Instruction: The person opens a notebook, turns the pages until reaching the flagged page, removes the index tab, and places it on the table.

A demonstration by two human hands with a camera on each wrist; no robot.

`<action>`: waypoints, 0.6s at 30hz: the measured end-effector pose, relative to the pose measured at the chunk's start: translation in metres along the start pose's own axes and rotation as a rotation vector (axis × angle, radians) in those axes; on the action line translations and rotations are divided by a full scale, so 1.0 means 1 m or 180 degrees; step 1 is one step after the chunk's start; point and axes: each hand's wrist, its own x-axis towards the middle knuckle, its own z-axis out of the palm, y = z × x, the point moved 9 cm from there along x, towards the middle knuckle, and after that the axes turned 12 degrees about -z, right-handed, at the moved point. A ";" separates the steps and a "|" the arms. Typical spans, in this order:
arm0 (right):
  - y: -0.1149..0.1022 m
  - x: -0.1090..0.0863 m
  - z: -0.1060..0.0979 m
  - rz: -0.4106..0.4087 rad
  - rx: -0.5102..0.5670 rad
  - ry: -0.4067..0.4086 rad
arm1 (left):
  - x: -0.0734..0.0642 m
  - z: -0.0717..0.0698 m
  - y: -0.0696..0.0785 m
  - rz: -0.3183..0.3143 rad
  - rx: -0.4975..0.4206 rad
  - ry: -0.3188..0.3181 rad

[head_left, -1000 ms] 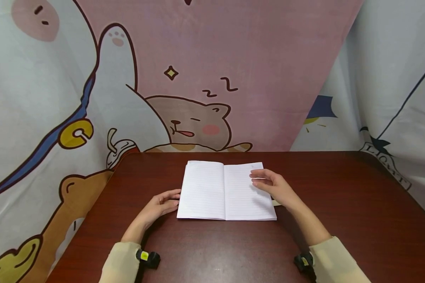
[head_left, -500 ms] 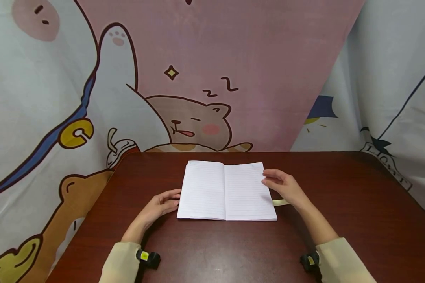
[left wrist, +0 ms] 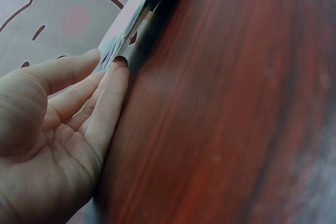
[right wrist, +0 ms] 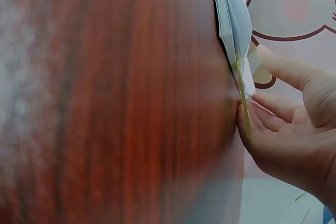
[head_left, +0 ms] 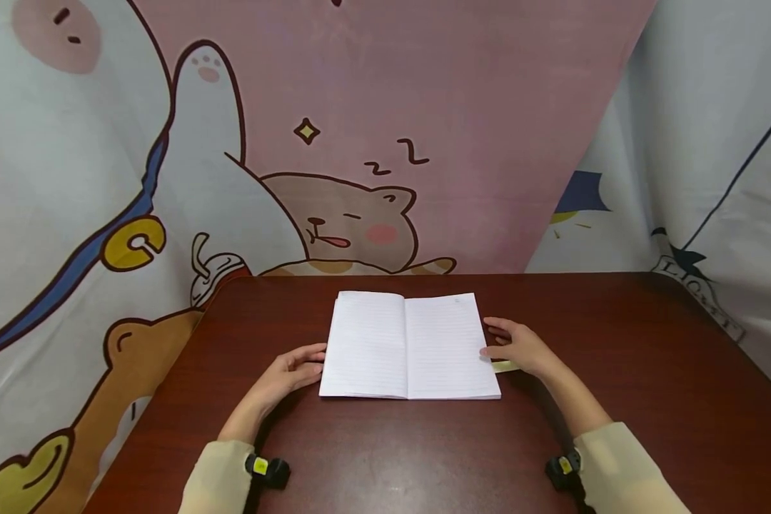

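An open notebook with blank lined pages lies on the table. At its left edge rests my left hand, fingers fairly straight; in the left wrist view the fingertips meet the page edges and the thumb is extended beside them. My right hand is at the right edge, its thumb tip over the page border in the head view. A pale yellow strip sticks out from under that side and passes by the right fingers. Neither hand grips the notebook.
The dark reddish-brown table spreads around the notebook. Behind it hangs a cloth backdrop with cartoon animals. A small black device is strapped to the left wrist, another device to the right.
My right hand has moved from above the right page outward to the notebook's right edge, then slightly down, its thumb coming to the page border. The left hand and notebook stay put.
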 end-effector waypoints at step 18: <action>-0.008 0.001 0.006 -0.0271 -0.0239 -0.0070 | -0.002 0.000 0.000 -0.0016 -0.0025 -0.0030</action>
